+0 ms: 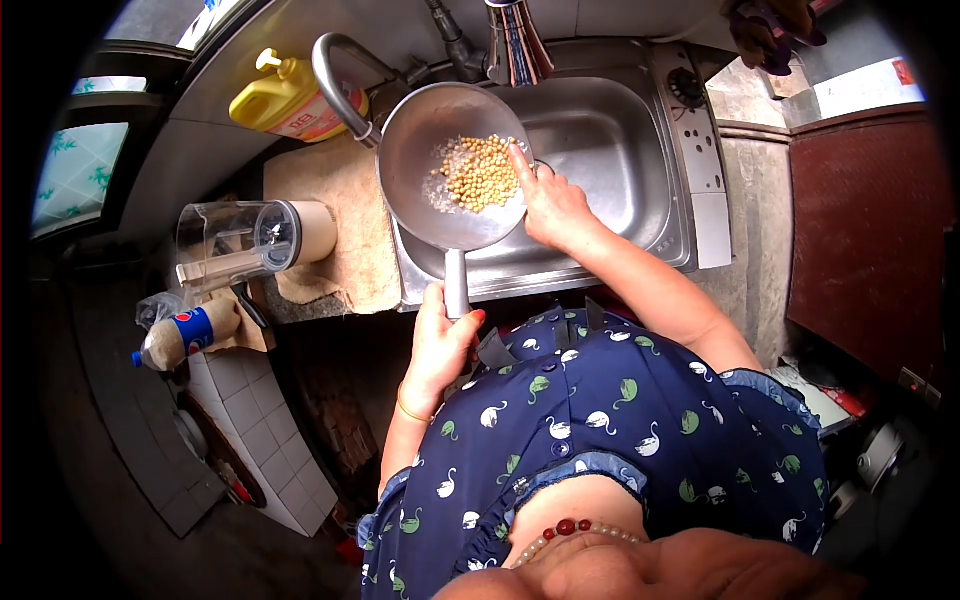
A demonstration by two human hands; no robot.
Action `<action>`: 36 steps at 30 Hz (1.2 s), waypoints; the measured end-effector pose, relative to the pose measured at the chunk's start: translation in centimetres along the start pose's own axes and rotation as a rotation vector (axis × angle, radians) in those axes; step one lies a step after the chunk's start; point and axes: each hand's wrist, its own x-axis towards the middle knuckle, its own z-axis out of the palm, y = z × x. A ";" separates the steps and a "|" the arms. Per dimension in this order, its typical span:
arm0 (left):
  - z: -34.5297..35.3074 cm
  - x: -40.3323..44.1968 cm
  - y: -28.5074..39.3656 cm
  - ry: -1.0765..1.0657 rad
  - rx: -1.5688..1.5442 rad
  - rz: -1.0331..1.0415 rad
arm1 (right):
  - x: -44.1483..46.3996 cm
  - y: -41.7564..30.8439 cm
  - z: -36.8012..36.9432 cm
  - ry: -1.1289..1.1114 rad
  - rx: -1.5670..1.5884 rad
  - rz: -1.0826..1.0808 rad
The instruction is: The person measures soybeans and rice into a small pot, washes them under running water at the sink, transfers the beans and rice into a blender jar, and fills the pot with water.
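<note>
A metal pan [410, 175] is held over the left part of the sink, tilted so its inside faces me. Yellow soybeans [482, 178] lie in its middle, with water and bubbles around them. My left hand [440, 345] is closed around the pan's grey handle [456, 280] near its end. At the pan's right rim is my right hand [556, 208], its index finger stretched over the rim beside the beans. Its other fingers are bent at the rim's outer side, partly hidden, and seem to grip the pan there.
The steel sink [590, 150] lies under and right of the pan. A curved faucet [330, 75] arches at the pan's upper left. Further left are a yellow pump bottle [290, 100], a blender jug [240, 240] on a beige cloth [330, 270], and a plastic bottle [185, 335] of pale grains.
</note>
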 end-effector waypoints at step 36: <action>-0.5 0.7 -1.9 0.054 0.143 0.140 | 1.1 -0.1 1.5 0.055 0.028 0.040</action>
